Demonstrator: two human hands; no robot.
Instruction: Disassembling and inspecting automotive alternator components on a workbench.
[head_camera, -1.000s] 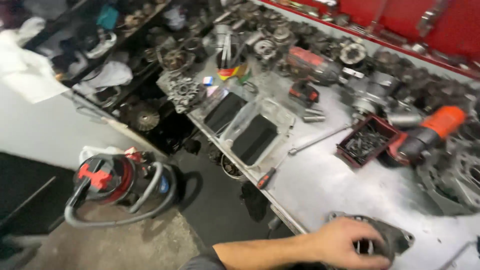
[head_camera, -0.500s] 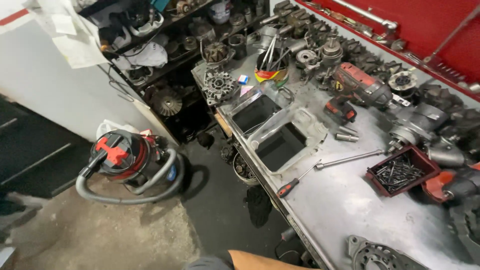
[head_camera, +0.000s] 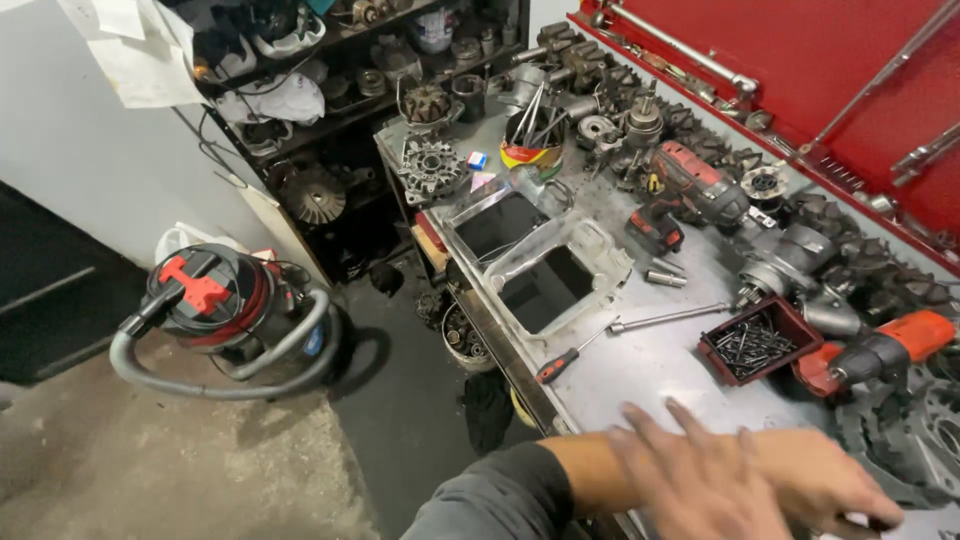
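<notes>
Left hand blurred, fingers spread, overlapping right hand.

Lighting even and fairly bright, cool white, apparently from overhead; no hard shadows on the grey metal table, only soft dark patches under parts. Mild sheen on the table top and on the two clear plastic trays, no blown-out glare. Red metal tool panel is saturated but holds detail. Dim zones: the dark open shelving at the top and the floor gap under the table edge, detail lost there. Heavy motion blur on the left hand at the bottom, fingers smeared; right hand softer-edged too. Static clutter stays sharp. Wide-angle lens: edges lean and bow slightly.
</notes>
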